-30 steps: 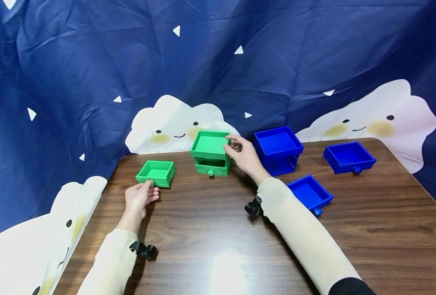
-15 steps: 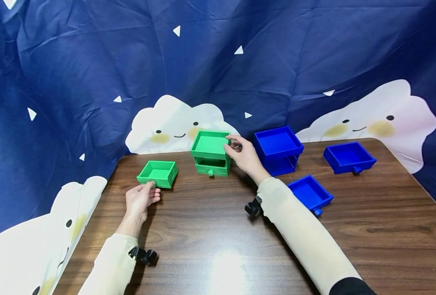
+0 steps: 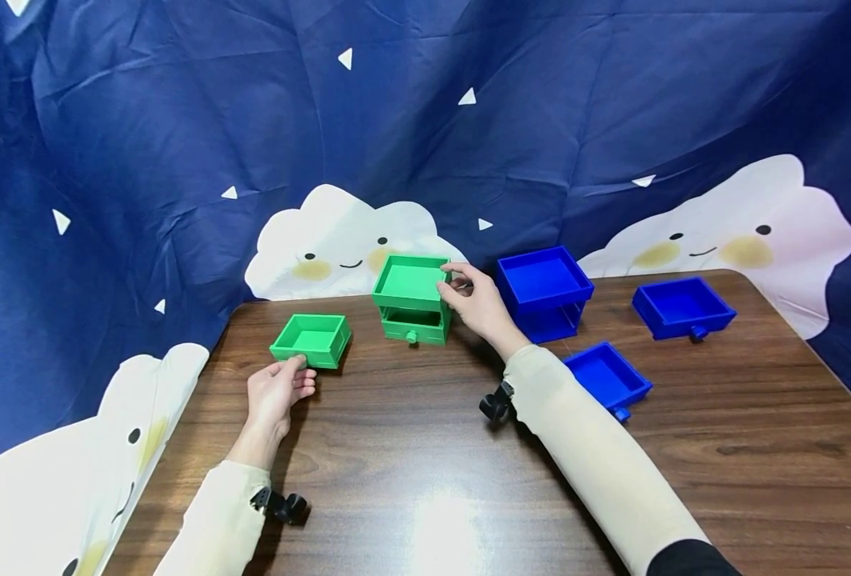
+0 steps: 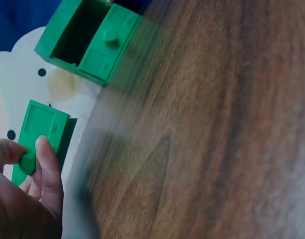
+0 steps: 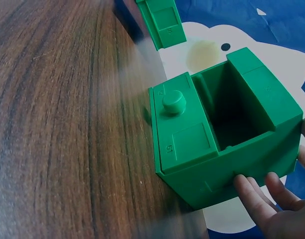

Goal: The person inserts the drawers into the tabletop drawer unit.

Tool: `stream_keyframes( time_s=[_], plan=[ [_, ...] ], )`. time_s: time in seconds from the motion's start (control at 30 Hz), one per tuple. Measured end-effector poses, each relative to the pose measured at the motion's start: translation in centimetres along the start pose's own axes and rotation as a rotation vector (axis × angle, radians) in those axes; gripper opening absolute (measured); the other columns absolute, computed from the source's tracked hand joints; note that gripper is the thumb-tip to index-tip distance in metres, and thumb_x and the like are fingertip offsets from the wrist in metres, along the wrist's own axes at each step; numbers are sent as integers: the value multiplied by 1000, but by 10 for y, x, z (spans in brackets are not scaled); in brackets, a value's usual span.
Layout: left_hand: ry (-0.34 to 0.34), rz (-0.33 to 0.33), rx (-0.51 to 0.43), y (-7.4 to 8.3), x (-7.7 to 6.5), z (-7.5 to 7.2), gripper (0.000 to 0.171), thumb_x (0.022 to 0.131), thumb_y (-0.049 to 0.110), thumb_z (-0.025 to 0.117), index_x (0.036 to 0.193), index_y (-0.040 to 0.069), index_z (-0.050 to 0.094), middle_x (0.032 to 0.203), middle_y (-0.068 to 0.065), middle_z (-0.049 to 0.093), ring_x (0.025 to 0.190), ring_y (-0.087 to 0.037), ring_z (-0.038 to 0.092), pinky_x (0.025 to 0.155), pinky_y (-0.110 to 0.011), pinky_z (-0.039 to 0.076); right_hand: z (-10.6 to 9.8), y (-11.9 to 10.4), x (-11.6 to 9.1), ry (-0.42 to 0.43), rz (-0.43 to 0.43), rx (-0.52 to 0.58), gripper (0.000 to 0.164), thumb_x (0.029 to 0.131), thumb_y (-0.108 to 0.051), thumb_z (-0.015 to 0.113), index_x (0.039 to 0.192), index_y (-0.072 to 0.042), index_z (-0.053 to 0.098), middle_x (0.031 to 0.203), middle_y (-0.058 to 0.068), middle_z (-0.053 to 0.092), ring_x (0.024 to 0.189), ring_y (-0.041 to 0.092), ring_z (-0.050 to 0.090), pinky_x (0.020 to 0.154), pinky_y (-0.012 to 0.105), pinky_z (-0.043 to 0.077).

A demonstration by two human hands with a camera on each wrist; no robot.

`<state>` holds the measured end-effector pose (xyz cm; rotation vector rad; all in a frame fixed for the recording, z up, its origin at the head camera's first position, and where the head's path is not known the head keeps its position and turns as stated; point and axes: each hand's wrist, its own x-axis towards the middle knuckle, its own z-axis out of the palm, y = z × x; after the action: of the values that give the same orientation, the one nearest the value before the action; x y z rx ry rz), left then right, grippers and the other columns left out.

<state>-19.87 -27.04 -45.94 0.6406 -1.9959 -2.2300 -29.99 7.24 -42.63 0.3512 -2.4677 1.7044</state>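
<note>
My left hand (image 3: 273,394) pinches the round knob (image 4: 28,163) of a small green drawer (image 3: 312,357), between thumb and fingers. This drawer is upright and open on top, left of a green drawer cabinet (image 3: 405,302). A lower drawer (image 3: 397,330) with a knob sits inside the cabinet, and the slot above it is an open gap. On the cabinet's right side, my right hand (image 3: 481,308) holds the upper wall, with fingertips (image 5: 249,191) against the side panel and other fingers over the tray-like top's rim.
A blue cabinet (image 3: 551,299) with an open front stands right of my right hand. Two blue drawers lie farther right, one drawer (image 3: 685,320) near the back edge and another drawer (image 3: 608,380) beside my right sleeve (image 3: 584,448). A blue patterned cloth (image 3: 425,120) hangs behind the wooden table (image 3: 368,448).
My left hand has shifted slightly to the right with the green drawer, closer to the green cabinet. My right hand and the cabinet have stayed in place.
</note>
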Motion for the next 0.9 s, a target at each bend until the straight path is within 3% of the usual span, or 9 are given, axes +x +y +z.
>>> stream_keyframes(
  time_s=[0.23,0.57,0.73,0.9],
  plan=[
    [-10,16,-9,0,-7,2,13,106,9,63,103,-2,68,67,1,73,59,-8,69,59,-22,62,0,1,1,-7,-3,7,41,106,-20,70,144,-6,65,117,22,71,98,34,73,80,29,58],
    [-18,35,-10,-4,-14,7,14,106,8,64,105,-6,66,67,1,73,60,-9,70,59,-22,62,-1,-2,-1,-19,20,15,41,107,-22,69,145,-9,65,118,22,70,99,36,72,82,33,58],
    [-32,33,-3,-5,-16,8,20,106,9,64,112,-10,65,67,2,73,61,-8,69,60,-22,61,-1,0,1,-17,22,19,41,106,-21,70,145,-9,65,114,19,71,90,28,73,79,31,58],
    [-36,33,-13,-5,-20,10,18,106,9,66,109,-9,66,67,2,73,60,-8,69,59,-21,61,-1,1,1,-21,19,20,41,106,-21,70,145,-9,65,113,19,71,87,23,72,78,29,59]
  ],
)
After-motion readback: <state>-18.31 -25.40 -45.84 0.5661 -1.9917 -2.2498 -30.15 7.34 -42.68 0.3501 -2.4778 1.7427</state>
